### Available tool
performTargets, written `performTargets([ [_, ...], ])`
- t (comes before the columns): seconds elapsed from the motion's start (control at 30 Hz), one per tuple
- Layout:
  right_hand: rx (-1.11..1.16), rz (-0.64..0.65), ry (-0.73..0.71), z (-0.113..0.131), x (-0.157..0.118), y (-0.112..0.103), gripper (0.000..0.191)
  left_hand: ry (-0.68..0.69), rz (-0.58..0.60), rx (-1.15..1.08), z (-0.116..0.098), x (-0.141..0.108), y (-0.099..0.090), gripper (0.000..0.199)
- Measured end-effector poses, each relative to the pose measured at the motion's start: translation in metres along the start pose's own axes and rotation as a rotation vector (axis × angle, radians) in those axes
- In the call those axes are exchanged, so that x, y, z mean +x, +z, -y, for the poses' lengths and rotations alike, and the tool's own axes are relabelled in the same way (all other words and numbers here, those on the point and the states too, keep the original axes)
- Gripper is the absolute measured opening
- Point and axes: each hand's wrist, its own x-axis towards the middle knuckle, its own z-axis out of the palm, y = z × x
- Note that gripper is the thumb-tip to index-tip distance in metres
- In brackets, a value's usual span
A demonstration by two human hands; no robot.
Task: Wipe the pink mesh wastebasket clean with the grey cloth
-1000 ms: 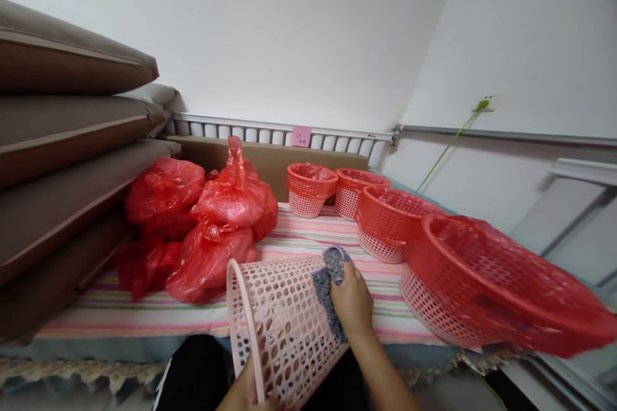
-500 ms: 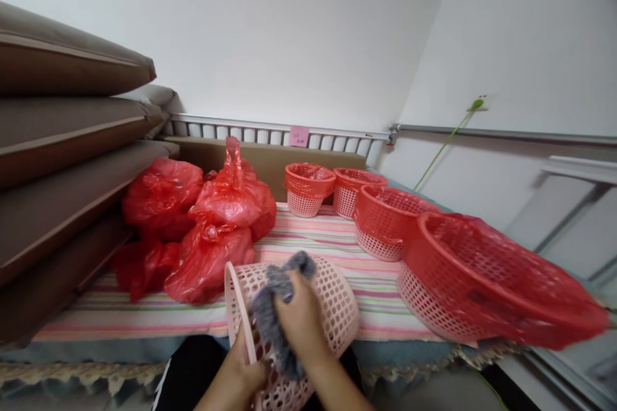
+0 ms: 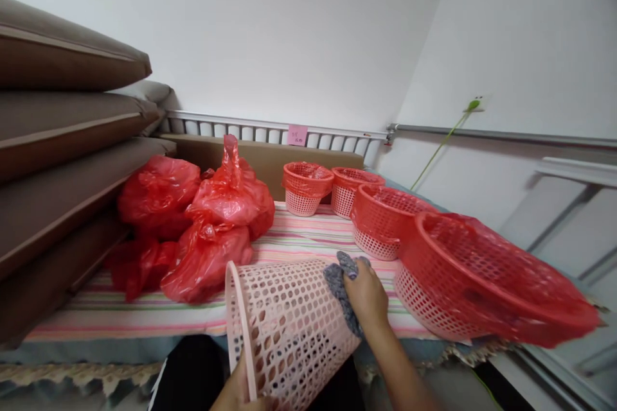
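Observation:
A pale pink plastic basket (image 3: 289,314) with holes all over its side lies tilted above my lap, its open rim facing left. My left hand (image 3: 241,392) grips that rim low down, partly cut off by the bottom of the view. At the basket's base end, my right hand (image 3: 369,292) is closed on a grey fluffy cloth (image 3: 341,289) and presses it against the plastic.
Several red-bagged baskets (image 3: 308,189) curve along the right side of the striped sheet (image 3: 308,237). Knotted red plastic bags (image 3: 212,257) sit at left, beside stacked brown cushions (image 3: 72,122). A white radiator (image 3: 222,125) runs behind.
My right hand has slid the cloth rightward, from the middle of the basket's side to its base end. My left hand still holds the rim.

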Motion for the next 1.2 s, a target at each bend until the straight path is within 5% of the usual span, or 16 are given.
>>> performTargets([
  [0.2,-0.088,-0.009,-0.013,-0.010,-0.009,0.003,0.030,0.024,0.158,-0.037,0.002,-0.001,0.003,0.102],
  [0.4,-0.121,-0.026,-0.040,-0.011,-0.013,0.002,0.023,0.007,0.108,-0.054,-0.027,-0.007,0.024,0.090],
  [0.57,-0.065,-0.060,-0.080,-0.010,-0.015,0.001,0.026,0.005,-0.074,-0.134,-0.054,-0.001,0.051,0.094],
  [0.67,0.086,-0.016,-0.110,0.015,-0.027,-0.001,0.029,-0.011,-0.096,-0.157,-0.050,0.003,0.050,0.102],
  [0.77,0.245,0.058,-0.235,0.066,-0.054,-0.005,0.027,-0.009,-0.107,-0.157,-0.037,0.006,0.041,0.100],
  [0.87,0.554,0.170,-0.370,0.120,-0.086,-0.014,0.028,0.029,-0.235,-0.033,-0.025,0.006,0.025,0.084],
  [0.97,0.672,0.213,-0.401,0.147,-0.105,-0.022,0.033,0.000,-0.346,0.062,-0.017,0.006,0.010,0.067],
  [1.07,0.598,0.202,-0.458,0.139,-0.100,-0.025,0.037,-0.029,-0.237,0.009,-0.013,0.006,0.004,0.080],
  [1.2,0.320,0.110,-0.431,0.079,-0.058,-0.020,0.038,0.004,-0.079,-0.061,0.003,0.005,-0.005,0.091],
])
